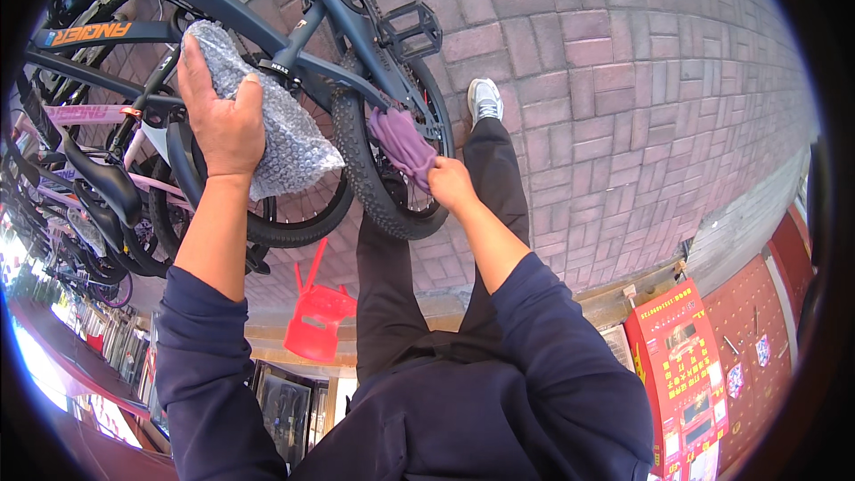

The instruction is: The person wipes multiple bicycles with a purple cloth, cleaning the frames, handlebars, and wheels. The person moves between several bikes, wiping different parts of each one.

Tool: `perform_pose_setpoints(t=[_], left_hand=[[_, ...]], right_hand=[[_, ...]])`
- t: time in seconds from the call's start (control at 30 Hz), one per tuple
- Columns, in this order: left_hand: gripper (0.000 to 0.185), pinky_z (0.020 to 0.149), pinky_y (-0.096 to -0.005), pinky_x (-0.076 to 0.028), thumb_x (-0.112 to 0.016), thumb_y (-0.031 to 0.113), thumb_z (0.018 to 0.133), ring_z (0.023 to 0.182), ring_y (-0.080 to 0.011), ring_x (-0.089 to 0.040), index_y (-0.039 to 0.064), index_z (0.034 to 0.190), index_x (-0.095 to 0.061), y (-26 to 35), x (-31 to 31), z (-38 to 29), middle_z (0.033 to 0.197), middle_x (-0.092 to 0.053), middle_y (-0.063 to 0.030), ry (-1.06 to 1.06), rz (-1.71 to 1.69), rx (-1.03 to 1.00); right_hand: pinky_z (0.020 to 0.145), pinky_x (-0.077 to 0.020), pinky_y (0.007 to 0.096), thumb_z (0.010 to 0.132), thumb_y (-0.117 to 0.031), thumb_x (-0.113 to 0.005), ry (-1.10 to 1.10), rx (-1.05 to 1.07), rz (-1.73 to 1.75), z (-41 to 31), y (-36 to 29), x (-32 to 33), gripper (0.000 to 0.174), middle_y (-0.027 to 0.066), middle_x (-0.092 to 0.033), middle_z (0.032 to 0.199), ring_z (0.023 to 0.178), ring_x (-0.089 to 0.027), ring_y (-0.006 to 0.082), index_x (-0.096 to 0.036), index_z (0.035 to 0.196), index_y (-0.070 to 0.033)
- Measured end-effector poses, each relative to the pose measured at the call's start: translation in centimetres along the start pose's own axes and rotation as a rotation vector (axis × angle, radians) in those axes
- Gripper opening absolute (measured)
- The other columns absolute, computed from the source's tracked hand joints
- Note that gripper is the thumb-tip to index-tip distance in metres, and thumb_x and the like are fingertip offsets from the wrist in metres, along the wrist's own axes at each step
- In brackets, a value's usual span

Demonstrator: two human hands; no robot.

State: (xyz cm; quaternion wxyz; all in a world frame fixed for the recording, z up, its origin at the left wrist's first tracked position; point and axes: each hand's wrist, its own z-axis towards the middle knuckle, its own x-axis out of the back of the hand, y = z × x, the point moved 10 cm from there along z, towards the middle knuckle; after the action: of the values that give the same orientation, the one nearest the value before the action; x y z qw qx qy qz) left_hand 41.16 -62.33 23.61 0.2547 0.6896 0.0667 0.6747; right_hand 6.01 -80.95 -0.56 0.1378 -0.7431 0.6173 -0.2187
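My left hand grips a saddle wrapped in bubble wrap, its thumb lying along the top. The saddle belongs to a dark blue-grey bicycle that stands before me. My right hand holds one end of a bunched purple cloth. The cloth lies against the side of the knobbly rear wheel, close to the hub and rear frame stays, and hides part of the spokes. Forward of the wheel are the crank and a black pedal.
More bicycles stand packed in a row at the left. A red plastic chair is behind me to the left. Brick paving spreads to the right. A red box-shaped sign with writing stands at the lower right.
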Motion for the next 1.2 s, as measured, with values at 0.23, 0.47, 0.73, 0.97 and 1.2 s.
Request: perform_pose_setpoints(t=[0.23,0.47,0.73,0.97,1.2], left_hand=[[0.085,0.126,-0.047,-0.027,-0.07,0.019,0.087,0.149,-0.0453,-0.036,-0.001,0.161,-0.032,0.4,0.0,0.0,0.159,-0.038,-0.0308,0.01,0.014,-0.018],[0.085,0.126,-0.0463,-0.028,-0.069,0.018,0.086,0.148,-0.0466,-0.037,-0.002,0.16,-0.032,0.3,0.1,-0.1,0.159,-0.038,-0.0315,0.022,0.019,0.021],[0.084,0.126,-0.0457,-0.028,-0.068,0.018,0.086,0.148,-0.0468,-0.037,-0.002,0.16,-0.033,0.4,0.0,-0.1,0.158,-0.038,-0.0318,0.019,0.022,-0.008],[0.085,0.125,-0.0458,-0.028,-0.069,0.018,0.086,0.148,-0.0469,-0.037,-0.003,0.16,-0.033,0.5,0.4,-0.2,0.158,-0.038,-0.0317,0.044,-0.052,0.017],[0.088,0.126,-0.0457,-0.027,-0.07,0.019,0.085,0.151,-0.047,-0.034,0.0,0.162,-0.031,-0.2,-0.1,-0.1,0.16,-0.034,-0.0329,0.019,-0.029,0.041]], right_hand=[[0.096,-0.0547,0.0497,0.09,-0.033,-0.072,-0.149,-0.097,-0.262,-6.3,6.9,-4.7,0.043,0.0289,-0.072,0.114,0.11,-0.069,0.0461,-0.066,0.113,0.002],[0.103,-0.0499,0.0493,0.082,-0.054,-0.08,-0.174,0.139,-0.296,-7.9,-4.7,-4.6,0.075,0.0291,-0.061,0.135,0.123,-0.061,0.0458,-0.063,0.124,0.006],[0.095,-0.0521,0.0464,0.067,-0.052,-0.084,-0.205,0.119,-0.329,-5.8,-4.9,-5.7,0.074,0.023,-0.067,0.118,0.113,-0.066,0.0402,-0.066,0.111,0.005],[0.093,-0.0529,0.045,0.062,-0.054,-0.088,-0.193,0.122,-0.242,-5.7,-4.6,-5.8,0.074,0.0235,-0.069,0.109,0.106,-0.068,0.0408,-0.068,0.103,0.005],[0.084,-0.0542,0.0372,0.083,-0.025,-0.085,-0.035,-0.327,0.607,-5.9,5.1,-5.1,0.033,0.0175,-0.074,0.099,0.093,-0.071,0.0256,-0.072,0.09,0.005]])
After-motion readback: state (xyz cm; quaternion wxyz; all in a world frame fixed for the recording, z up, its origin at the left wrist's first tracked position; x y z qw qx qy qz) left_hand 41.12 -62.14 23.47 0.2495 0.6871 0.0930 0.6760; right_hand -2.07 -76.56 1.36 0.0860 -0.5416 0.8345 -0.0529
